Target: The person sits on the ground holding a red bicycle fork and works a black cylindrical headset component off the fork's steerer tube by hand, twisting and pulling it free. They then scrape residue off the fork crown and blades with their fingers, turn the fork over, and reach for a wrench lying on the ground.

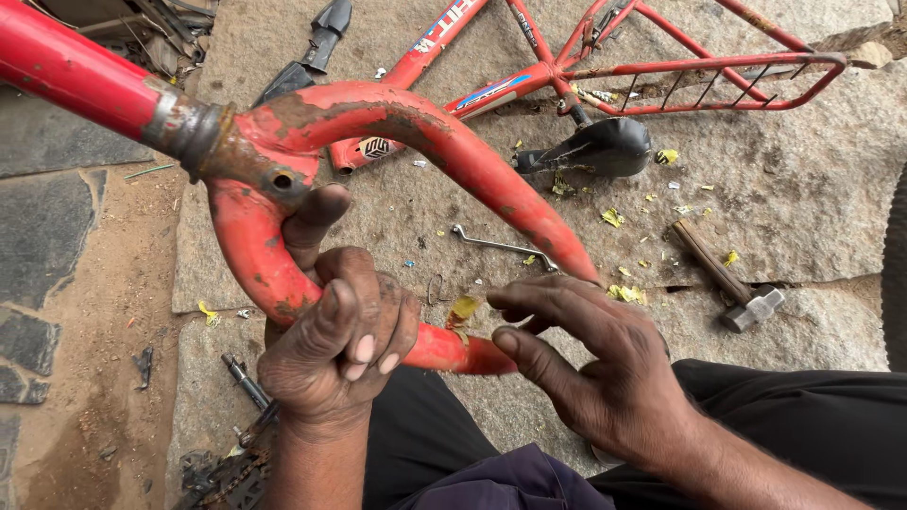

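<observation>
A red, rusted bicycle fork [425, 132] stretches across the view from the upper left, its two curved blades reaching toward me. My left hand [335, 340] is wrapped around the nearer blade [260, 255], thumb up against the crown by a small hole. My right hand [586, 364] hovers with fingers apart beside the tips of both blades, touching or nearly touching the far blade's end; it holds nothing.
On the stone slab lie a thin spanner [501, 246], a hammer [732, 283], a black saddle [595, 149] and a red bicycle frame with rear rack [661, 71]. A chain and pedal parts [236, 453] lie at lower left. Yellow scraps litter the stone.
</observation>
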`<state>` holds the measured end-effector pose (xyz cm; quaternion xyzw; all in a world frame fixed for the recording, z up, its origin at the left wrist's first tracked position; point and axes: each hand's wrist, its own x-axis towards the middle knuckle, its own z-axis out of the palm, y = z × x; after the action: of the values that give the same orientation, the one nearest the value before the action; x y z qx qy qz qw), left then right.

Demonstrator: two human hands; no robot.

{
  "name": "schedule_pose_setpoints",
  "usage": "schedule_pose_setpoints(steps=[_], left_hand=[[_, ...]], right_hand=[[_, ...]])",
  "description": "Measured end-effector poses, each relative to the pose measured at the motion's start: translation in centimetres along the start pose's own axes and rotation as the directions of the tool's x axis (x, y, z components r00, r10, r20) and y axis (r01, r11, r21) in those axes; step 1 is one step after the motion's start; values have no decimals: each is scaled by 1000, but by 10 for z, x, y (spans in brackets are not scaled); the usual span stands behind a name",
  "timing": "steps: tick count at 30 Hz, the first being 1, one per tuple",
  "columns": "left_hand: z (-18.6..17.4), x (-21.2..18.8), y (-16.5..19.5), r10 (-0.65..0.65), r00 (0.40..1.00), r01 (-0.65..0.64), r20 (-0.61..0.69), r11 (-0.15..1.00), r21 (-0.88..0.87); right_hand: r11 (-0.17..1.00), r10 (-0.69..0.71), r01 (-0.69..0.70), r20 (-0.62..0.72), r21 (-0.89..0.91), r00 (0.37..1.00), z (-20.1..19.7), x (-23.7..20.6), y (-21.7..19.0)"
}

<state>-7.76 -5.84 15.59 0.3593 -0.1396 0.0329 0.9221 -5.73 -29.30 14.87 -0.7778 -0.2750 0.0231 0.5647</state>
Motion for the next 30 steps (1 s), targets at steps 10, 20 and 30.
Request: schedule_pose_setpoints(steps=[10, 20, 30], left_hand=[[4, -6, -6, -36, 999, 36, -22, 999, 5], [10, -10, 1, -30, 1000, 30, -7, 996, -85], [8, -3, 2, -5, 999, 12, 48, 990, -142]], right_hand=[[992, -76, 98, 236, -80, 969, 0, 4, 7], [986, -146, 165, 317, -32, 937, 0, 5, 7], [982, -185, 164, 338, 90, 923, -8, 13, 3]])
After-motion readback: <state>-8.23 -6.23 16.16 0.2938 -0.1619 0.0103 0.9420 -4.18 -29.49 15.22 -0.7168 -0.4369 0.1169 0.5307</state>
